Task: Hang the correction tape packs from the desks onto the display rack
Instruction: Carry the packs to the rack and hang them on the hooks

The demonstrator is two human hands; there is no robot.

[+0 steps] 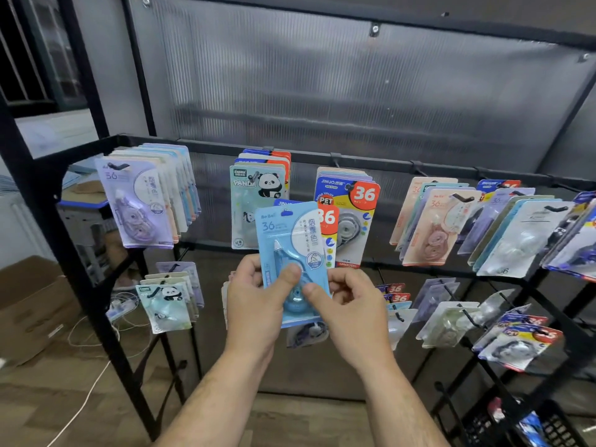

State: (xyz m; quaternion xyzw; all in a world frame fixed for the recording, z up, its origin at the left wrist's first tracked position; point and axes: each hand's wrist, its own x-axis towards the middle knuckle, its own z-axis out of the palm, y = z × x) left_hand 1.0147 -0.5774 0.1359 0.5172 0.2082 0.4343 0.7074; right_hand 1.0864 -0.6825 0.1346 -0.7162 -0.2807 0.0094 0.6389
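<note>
Black metal display rack [209, 146] fills the view, loaded with carded packs. Matching pastel packs [138, 204] hang up and to the left. The left hand [254, 304] and right hand [351, 311] both pinch the blue correction tape pack [290, 240] by its lower half. It stands upright before the rack's middle, hang hole [286, 213] on top; the left hand looks nearer that matching row.

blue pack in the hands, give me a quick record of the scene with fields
held item: blue correction tape pack, upright, front toward the camera
left: left hand grips its lower left edge, thumb on the front
right: right hand pinches its lower right part
hung: no, its hang hole is on no hook
rack: display rack, packs on upper and lower hooks
behind it: panda packs
</note>
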